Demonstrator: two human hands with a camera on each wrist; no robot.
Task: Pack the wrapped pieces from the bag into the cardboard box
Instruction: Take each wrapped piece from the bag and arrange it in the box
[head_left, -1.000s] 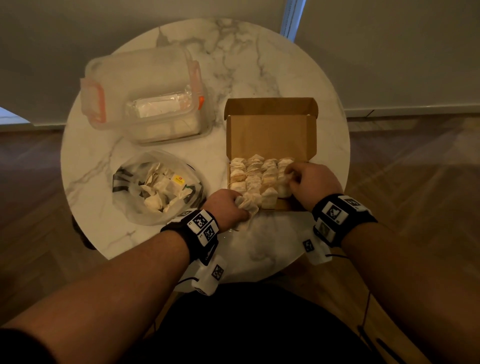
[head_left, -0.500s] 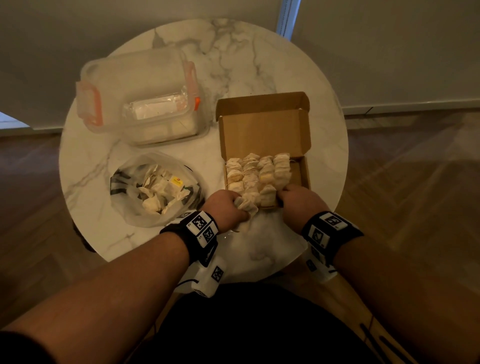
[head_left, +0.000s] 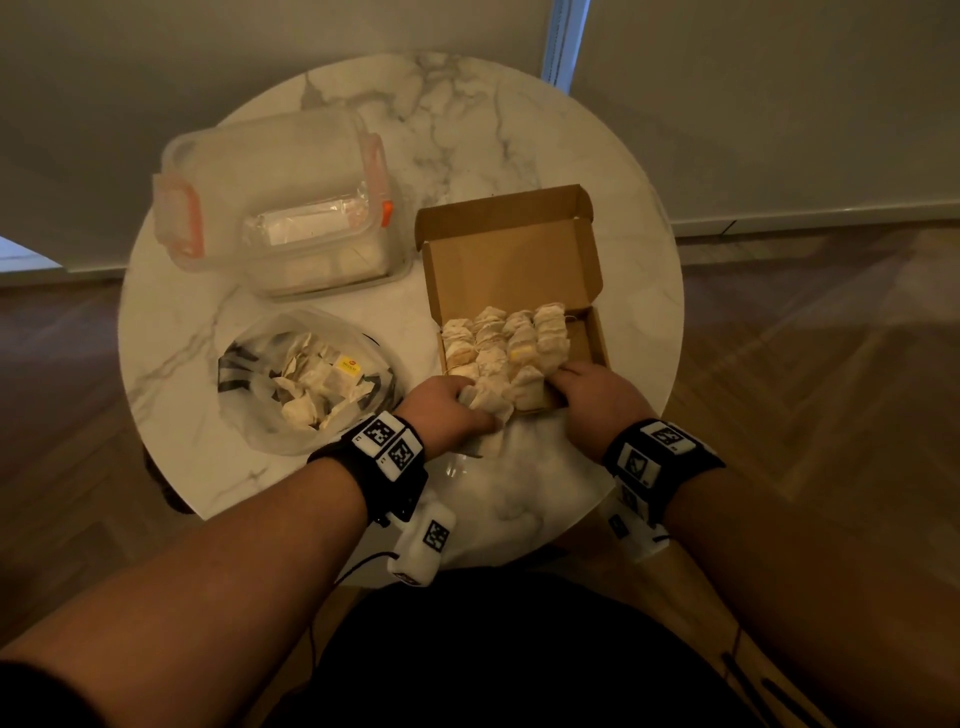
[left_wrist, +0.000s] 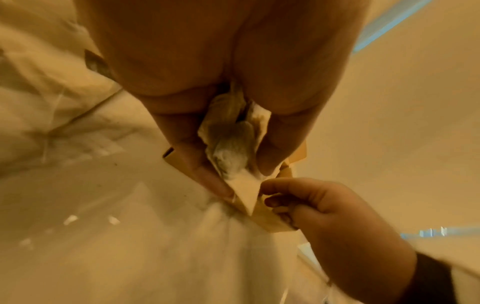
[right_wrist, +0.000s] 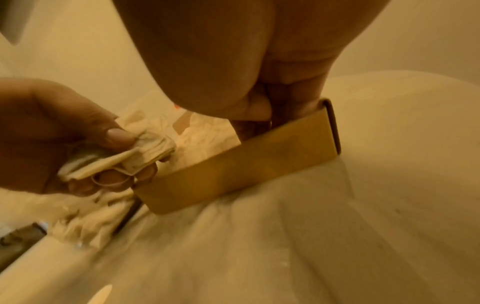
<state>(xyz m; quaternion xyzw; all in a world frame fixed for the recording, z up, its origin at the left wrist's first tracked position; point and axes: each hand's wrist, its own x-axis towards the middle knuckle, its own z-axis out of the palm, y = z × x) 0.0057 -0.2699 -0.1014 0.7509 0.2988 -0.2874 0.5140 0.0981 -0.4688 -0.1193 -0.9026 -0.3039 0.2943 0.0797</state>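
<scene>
Your left hand (head_left: 447, 410) grips a bunch of wrapped pieces (head_left: 488, 400) at the box's (head_left: 511, 260) near-left corner. Your right hand (head_left: 597, 400) curls over the near wall, fingers inside. Beyond, packed rows fill the left; only a strip stays bare on the right. Cram the bunch in and neighbours may pop out. The bag (head_left: 306, 379) sits left on the surface (head_left: 519, 124).

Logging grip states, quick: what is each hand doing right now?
Left hand: grips a bunch of wrapped pieces.
Right hand: fingers curled over the cardboard box front wall; whether it grips cannot be told.
</scene>
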